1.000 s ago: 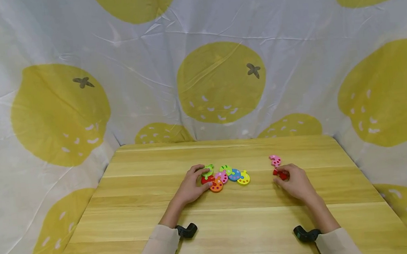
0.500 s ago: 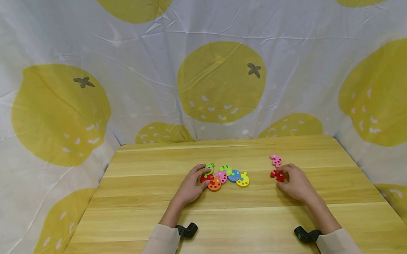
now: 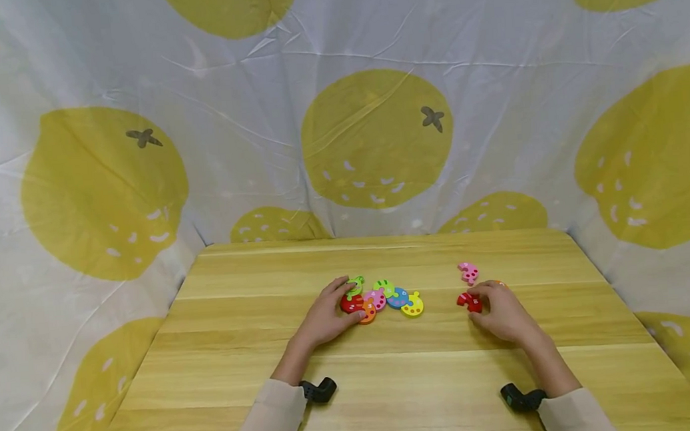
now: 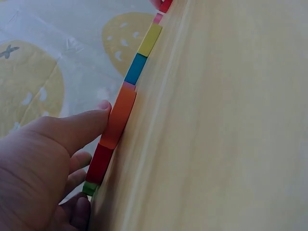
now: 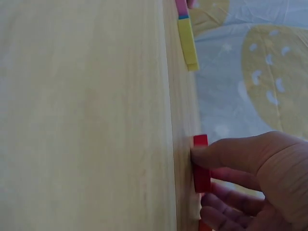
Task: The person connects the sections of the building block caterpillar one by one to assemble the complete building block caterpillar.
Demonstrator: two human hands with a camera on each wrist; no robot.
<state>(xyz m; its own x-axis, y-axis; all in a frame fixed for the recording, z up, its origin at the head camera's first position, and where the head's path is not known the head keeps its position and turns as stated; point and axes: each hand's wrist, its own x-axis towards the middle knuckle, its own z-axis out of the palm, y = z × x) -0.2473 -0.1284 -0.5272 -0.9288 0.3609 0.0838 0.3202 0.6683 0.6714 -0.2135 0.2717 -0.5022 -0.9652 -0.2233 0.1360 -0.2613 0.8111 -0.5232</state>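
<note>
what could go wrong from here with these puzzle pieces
The left hand, resting against one end of the joined row, might nudge its pieces apart. The right hand, pinching the red piece away from that row, could bump the loose pink piece just beyond it.

cloth-walled booth (image 3: pixel 0 266): wooden table (image 3: pixel 405 391), fruit-print drapes (image 3: pixel 245 156)

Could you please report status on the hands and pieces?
Right hand: grip on red piece. Left hand: on multicolored row. Pink piece beyond, likely not obstructing.
</note>
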